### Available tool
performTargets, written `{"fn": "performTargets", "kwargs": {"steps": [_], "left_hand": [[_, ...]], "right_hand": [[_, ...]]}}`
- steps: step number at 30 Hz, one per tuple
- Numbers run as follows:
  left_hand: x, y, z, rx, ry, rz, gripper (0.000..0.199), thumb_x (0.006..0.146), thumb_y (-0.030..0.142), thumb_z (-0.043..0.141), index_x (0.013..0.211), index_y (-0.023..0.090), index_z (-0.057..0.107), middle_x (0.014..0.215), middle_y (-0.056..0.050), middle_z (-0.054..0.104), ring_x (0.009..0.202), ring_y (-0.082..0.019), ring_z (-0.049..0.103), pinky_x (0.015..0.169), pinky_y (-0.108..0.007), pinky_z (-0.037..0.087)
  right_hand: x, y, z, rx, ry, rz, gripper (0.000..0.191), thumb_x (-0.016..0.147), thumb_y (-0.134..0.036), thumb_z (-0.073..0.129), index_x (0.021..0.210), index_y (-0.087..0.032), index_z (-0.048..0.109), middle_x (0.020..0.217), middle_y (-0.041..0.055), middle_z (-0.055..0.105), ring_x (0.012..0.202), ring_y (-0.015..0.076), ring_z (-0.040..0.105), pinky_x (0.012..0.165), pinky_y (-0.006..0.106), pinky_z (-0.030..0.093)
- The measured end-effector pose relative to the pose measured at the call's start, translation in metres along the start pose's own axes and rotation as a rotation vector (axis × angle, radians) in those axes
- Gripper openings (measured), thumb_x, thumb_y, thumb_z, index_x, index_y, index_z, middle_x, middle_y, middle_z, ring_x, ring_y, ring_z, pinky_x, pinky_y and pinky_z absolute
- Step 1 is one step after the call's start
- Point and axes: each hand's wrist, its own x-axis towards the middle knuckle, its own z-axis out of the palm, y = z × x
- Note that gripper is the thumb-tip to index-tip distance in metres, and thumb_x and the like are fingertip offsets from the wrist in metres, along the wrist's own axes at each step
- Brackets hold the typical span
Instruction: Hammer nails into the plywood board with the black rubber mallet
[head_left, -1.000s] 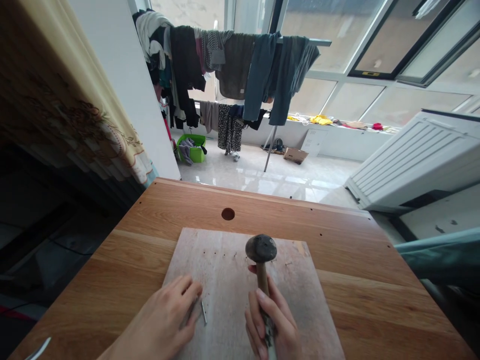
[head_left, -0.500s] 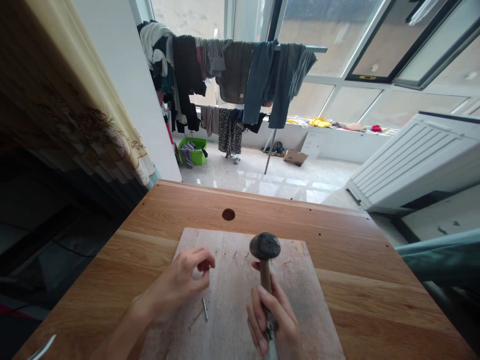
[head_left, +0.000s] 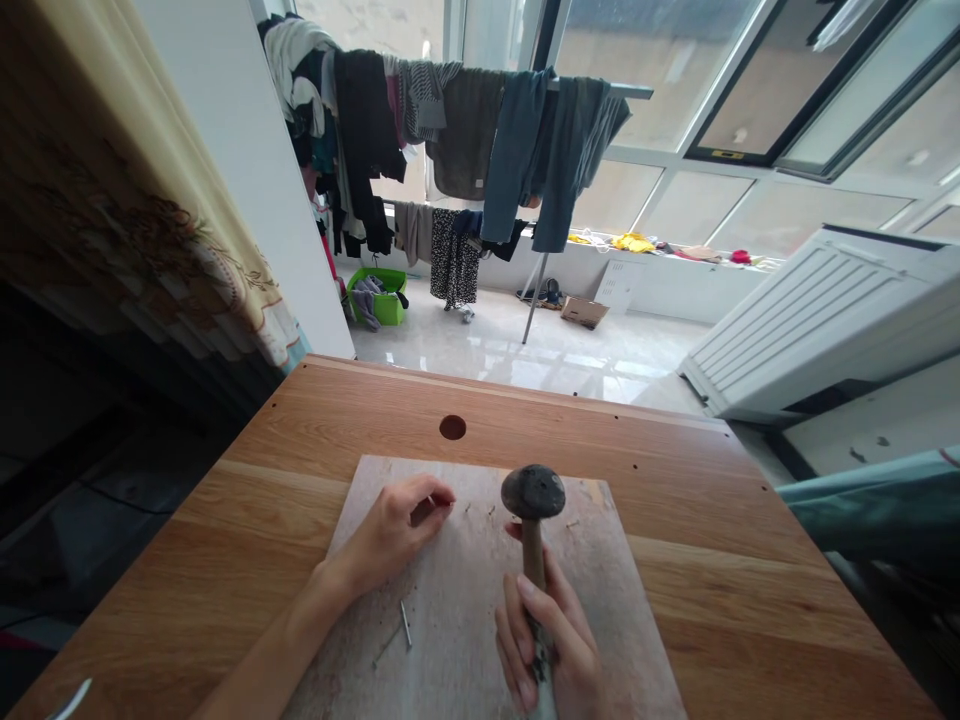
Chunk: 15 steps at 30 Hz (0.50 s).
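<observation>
Hammer point(head_left: 533, 492) head-up, lower centre of frame; right hand point(head_left: 551, 630) wrapped round handle point(head_left: 532, 552). Left hand point(head_left: 405, 522) over board point(head_left: 600, 600), just left of frame centre; thumb and fingertips point(head_left: 447, 496) nearly meeting, whether pinching anything: cannot tell. Risks: fingertips bruised if blow strays left; nail point(head_left: 406, 625), lower centre-left, may roll if loose; board may slide on tabletop point(head_left: 750, 590) if unsecured.

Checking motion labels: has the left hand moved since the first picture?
Yes: against the board, the left hand has moved forward and right, toward the far edge.
</observation>
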Motion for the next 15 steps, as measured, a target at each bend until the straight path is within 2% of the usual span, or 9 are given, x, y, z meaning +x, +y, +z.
{"fn": "performTargets", "kwargs": {"steps": [5,8,15], "left_hand": [[-0.0016,0.0001,-0.0005,0.009,0.012,-0.021,0.013,0.094,0.021,0.057,0.093,0.019,0.069,0.087,-0.002,0.074,0.077,-0.015,0.067,0.074,-0.026,0.053],[-0.0016,-0.0008,0.0009,0.042,0.005,0.017,0.014,0.094,0.019,0.055,0.095,0.019,0.068,0.09,-0.003,0.074,0.081,-0.016,0.067,0.076,-0.027,0.053],[-0.002,-0.0023,0.0032,0.117,-0.001,0.049,0.011,0.094,0.017,0.055,0.095,0.019,0.066,0.088,-0.002,0.07,0.078,-0.015,0.064,0.074,-0.027,0.051]], "right_hand": [[-0.0012,0.0028,0.0004,-0.007,0.008,0.01,0.06,0.095,-0.043,0.07,0.146,-0.02,0.047,0.052,-0.0102,0.051,0.029,0.0049,0.035,0.032,0.013,0.037],[-0.0017,0.0029,0.001,-0.016,-0.006,0.028,0.061,0.096,-0.044,0.07,0.146,-0.019,0.045,0.053,-0.0094,0.052,0.03,0.0048,0.037,0.033,0.013,0.037],[-0.0012,0.0082,0.0079,-0.021,-0.031,0.097,0.078,0.093,-0.048,0.074,0.151,-0.015,0.036,0.052,-0.0095,0.054,0.032,0.0046,0.032,0.033,0.014,0.034]]}}
